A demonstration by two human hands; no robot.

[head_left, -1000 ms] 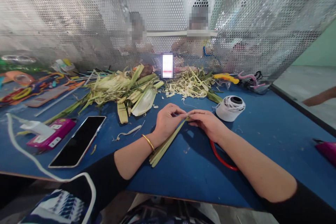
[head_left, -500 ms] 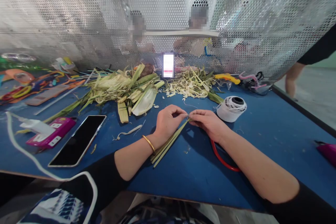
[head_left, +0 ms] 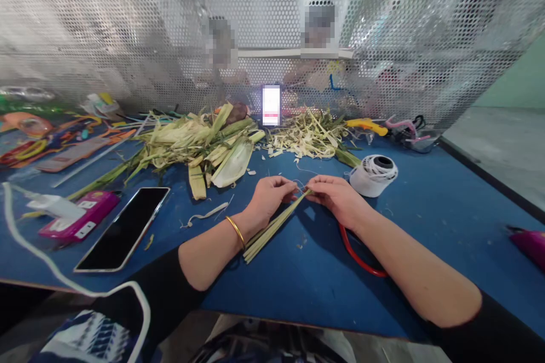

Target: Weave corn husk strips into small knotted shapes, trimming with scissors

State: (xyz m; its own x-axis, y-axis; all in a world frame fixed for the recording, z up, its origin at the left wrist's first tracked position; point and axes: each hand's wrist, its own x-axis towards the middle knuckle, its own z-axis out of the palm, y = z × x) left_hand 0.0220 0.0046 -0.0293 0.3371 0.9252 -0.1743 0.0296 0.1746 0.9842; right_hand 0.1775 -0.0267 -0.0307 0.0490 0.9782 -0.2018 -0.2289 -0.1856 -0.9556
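Note:
A bundle of thin pale-green plant strips runs slantwise between my hands, its tip pinched in the fingers of my right hand. My left hand, with a gold bangle on the wrist, is closed in a pinch beside the tip. Fine white thread loops between the two hands, and my left fingertips appear to hold it. Close behind my right hand stands a spool of white thread. A red curved handle lies partly hidden under my right forearm.
Dry husk leaves and shredded strips are heaped at the back. To the left lie a phone, a purple power strip and a white cable. A perforated metal screen borders the table's back.
My left hand has drawn slightly left and away from my right, and a thread loop now shows between them. The person at the right edge has left the view.

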